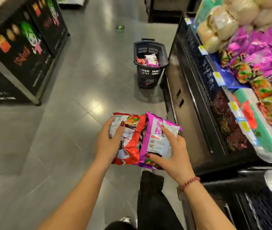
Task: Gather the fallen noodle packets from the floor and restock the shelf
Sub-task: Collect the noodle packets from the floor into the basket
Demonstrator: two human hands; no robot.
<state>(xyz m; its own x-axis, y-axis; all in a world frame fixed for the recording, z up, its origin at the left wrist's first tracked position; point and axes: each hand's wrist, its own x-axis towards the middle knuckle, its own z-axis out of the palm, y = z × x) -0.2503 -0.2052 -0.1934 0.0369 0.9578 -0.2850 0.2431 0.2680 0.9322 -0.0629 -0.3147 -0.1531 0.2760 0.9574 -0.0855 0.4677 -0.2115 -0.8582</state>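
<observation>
While grey floor tiles lay beneath, two noodle packets were held beside the shelf.
The red packet was gripped by the left hand, thumb on top; the purple packet was clasped under spread fingers of the right hand. Further packets lay in a black basket down the aisle. Print was blurred and unreadable.

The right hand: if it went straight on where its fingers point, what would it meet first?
The right hand grips the purple noodle packet; beyond it the way looks free above the grey floor, perhaps to the black plastic basket, though depth is unclear.
</observation>
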